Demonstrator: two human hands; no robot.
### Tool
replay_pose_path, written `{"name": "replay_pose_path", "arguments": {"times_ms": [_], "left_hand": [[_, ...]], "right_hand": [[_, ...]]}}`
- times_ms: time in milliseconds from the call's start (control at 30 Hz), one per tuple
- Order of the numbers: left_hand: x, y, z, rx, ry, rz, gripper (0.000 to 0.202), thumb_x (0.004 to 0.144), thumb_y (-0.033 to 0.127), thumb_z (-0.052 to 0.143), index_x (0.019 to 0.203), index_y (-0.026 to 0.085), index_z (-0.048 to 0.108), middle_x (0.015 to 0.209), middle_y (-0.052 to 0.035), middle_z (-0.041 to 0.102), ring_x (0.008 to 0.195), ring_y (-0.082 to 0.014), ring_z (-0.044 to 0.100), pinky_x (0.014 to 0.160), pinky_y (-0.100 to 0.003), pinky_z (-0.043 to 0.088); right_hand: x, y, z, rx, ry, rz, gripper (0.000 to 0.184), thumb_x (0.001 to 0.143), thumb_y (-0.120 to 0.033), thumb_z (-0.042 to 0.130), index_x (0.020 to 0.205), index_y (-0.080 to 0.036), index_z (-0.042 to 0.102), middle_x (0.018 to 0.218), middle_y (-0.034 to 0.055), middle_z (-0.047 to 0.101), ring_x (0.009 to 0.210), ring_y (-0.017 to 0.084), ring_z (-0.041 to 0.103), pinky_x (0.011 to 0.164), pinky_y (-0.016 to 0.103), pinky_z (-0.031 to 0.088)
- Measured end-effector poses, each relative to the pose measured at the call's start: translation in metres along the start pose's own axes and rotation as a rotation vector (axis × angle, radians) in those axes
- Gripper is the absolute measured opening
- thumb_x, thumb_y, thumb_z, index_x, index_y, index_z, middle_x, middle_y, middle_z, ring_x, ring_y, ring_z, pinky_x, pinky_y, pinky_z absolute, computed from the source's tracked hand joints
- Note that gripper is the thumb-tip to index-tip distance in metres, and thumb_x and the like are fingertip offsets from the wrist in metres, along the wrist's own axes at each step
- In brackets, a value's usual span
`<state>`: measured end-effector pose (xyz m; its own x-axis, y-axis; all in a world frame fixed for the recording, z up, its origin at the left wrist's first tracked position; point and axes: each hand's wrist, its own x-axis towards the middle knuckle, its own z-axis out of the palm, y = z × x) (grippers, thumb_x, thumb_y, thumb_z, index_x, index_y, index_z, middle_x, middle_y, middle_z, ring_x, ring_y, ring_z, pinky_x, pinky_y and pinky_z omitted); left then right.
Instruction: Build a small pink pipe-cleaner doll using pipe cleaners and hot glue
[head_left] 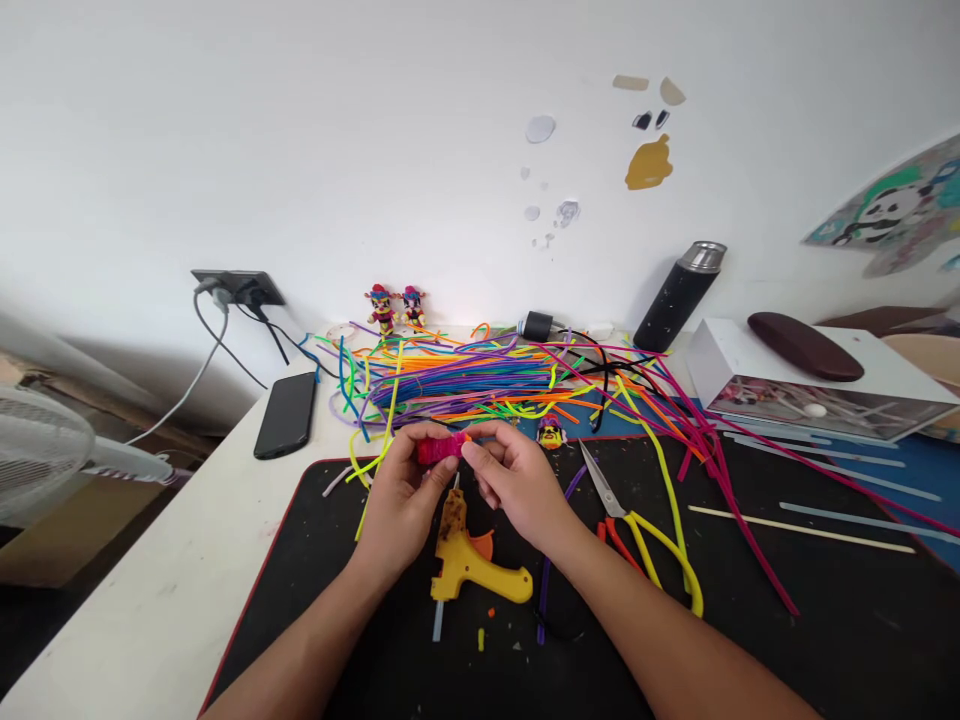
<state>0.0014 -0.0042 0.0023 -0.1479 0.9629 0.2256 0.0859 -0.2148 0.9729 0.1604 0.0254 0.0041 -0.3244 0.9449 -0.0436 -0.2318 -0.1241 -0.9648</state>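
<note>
Between my two hands is a small magenta piece [441, 449] that looks like pipe cleaner packed side by side, with a bit of orange at its right end. My left hand [401, 500] grips its left side between thumb and fingers. The thumb and fingertips of my right hand [517, 480] pinch the orange end. Just below lies a yellow hot glue gun [480, 570], its nozzle pointing up toward the piece and a clear glue stick [438, 622] showing at its rear. Scissors [619, 515] with yellow and orange handles rest to the right of my right hand.
Bundles of coloured pipe cleaners [465, 380] spread behind my hands on the black mat [300, 590]. A small figure head [551, 432] lies there, and two finished figures [382, 308] stand by the wall. A phone [285, 415] is left, a black flask [679, 297] and white box [720, 360] right.
</note>
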Motion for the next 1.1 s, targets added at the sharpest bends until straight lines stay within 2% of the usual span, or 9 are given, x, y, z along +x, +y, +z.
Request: {"name": "replay_pose_path", "arguments": {"times_ms": [133, 367, 600, 833, 1100], "left_hand": [[0.0026, 0.0045, 0.0002, -0.124, 0.011, -0.066, 0.035, 0.084, 0.04, 0.086, 0.109, 0.023, 0.068, 0.105, -0.0052, 0.069, 0.096, -0.0209, 0.066, 0.084, -0.032, 0.057], [0.0061, 0.0026, -0.0029, -0.293, 0.019, -0.168, 0.038, 0.085, 0.043, 0.086, 0.111, 0.023, 0.069, 0.105, -0.0046, 0.07, 0.089, -0.0181, 0.067, 0.075, -0.028, 0.057], [0.0068, 0.0012, -0.0044, -0.305, 0.021, -0.159, 0.034, 0.085, 0.039, 0.088, 0.109, 0.023, 0.07, 0.104, -0.0029, 0.071, 0.092, -0.0163, 0.068, 0.077, -0.025, 0.054], [0.0073, 0.0052, -0.0033, -0.275, 0.034, -0.132, 0.035, 0.083, 0.039, 0.089, 0.107, 0.022, 0.07, 0.104, -0.0045, 0.072, 0.095, -0.0185, 0.069, 0.082, -0.029, 0.056], [0.0048, 0.0032, -0.003, -0.241, -0.002, -0.057, 0.029, 0.086, 0.033, 0.087, 0.108, 0.024, 0.072, 0.108, -0.0042, 0.074, 0.103, -0.0195, 0.07, 0.092, -0.03, 0.056]], "right_hand": [[0.0003, -0.0014, -0.0008, -0.006, 0.006, 0.011, 0.037, 0.086, -0.053, 0.078, 0.1, -0.02, 0.065, 0.052, -0.0112, 0.048, 0.04, 0.009, 0.041, 0.041, 0.023, 0.031], [0.0005, 0.0009, -0.0018, -0.017, 0.002, 0.004, 0.035, 0.087, -0.051, 0.077, 0.1, -0.02, 0.065, 0.054, -0.0113, 0.047, 0.041, 0.008, 0.041, 0.042, 0.023, 0.031], [-0.0003, -0.0033, -0.0006, 0.006, 0.001, 0.013, 0.04, 0.088, -0.057, 0.075, 0.102, -0.02, 0.066, 0.053, -0.0103, 0.049, 0.041, 0.009, 0.04, 0.042, 0.023, 0.03], [-0.001, -0.0066, -0.0013, 0.055, 0.024, 0.041, 0.05, 0.09, -0.067, 0.07, 0.105, -0.019, 0.068, 0.055, -0.0083, 0.049, 0.042, 0.009, 0.041, 0.041, 0.023, 0.023], [0.0005, -0.002, -0.0001, 0.02, 0.014, 0.02, 0.047, 0.087, -0.063, 0.074, 0.103, -0.02, 0.066, 0.053, -0.0094, 0.051, 0.04, 0.009, 0.041, 0.04, 0.023, 0.028]]}}
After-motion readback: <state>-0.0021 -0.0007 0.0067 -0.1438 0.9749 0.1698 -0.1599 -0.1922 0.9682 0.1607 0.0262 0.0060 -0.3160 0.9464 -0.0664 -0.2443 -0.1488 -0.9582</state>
